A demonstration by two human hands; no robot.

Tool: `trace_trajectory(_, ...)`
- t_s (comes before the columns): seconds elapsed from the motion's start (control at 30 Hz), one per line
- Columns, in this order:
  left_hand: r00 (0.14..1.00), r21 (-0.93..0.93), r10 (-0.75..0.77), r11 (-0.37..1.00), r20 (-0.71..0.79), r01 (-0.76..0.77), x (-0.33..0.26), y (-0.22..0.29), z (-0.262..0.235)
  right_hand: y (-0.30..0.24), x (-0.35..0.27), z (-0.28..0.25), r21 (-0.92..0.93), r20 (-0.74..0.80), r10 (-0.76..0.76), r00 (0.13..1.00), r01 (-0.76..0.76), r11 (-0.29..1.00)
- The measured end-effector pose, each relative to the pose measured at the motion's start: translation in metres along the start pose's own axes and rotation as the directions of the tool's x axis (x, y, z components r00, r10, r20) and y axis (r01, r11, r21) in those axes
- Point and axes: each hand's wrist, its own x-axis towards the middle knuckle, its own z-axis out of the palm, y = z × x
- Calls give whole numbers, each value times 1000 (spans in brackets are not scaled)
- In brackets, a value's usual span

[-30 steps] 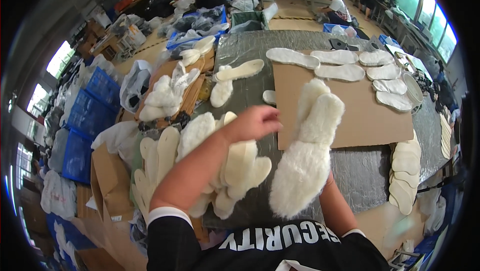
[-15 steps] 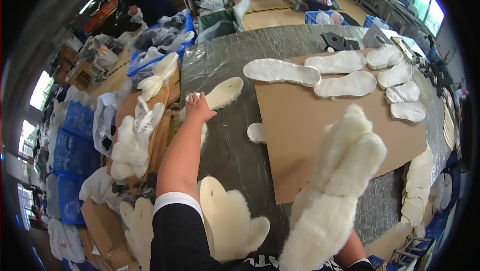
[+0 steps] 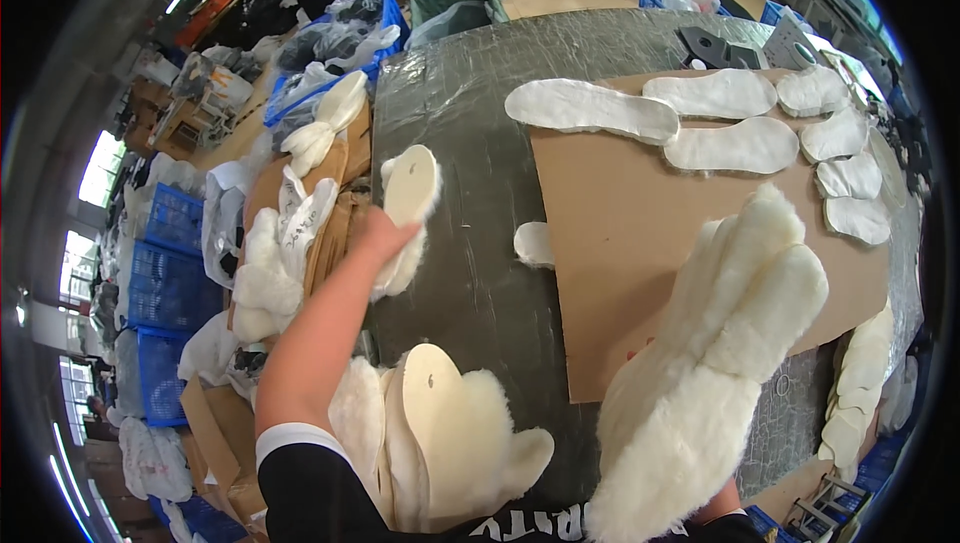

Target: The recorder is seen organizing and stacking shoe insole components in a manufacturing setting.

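At the left side of the table, my left hand is closed round the edge of a pale fleece-lined insole, smooth backing up. Another insole shows beneath it. On the right, a thick bundle of fluffy cream fleece insoles leans up in front of me. Fingertips of my right hand show at the bundle's left edge; the rest of that hand is hidden behind the fleece. Close to my body, by my left arm, stands a group of fleece insoles. A small insole end sticks out from under the cardboard.
Several white insole pieces lie along the far and right edges of a cardboard sheet on the grey table. Fleece insoles are heaped at the left. Blue crates stand beyond them. Flat pieces overlap at the right edge.
My left hand has gone from lying with spread fingers on the insole to gripping it. That insole has swung from slanting rightward to pointing away from me. The view has shifted.
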Motion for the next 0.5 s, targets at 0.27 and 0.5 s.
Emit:
trace_trajectory(0.27, 998, 194, -50, 979, -27, 54, 0, -21, 47, -4, -3, 0, -23, 26, -8, 1000, 8, 1000)
trace_trajectory(0.5, 991, 59, 0, 998, 132, -8, 31, -37, 29, -6, -3, -3, -23, 2, -30, 1000, 30, 999)
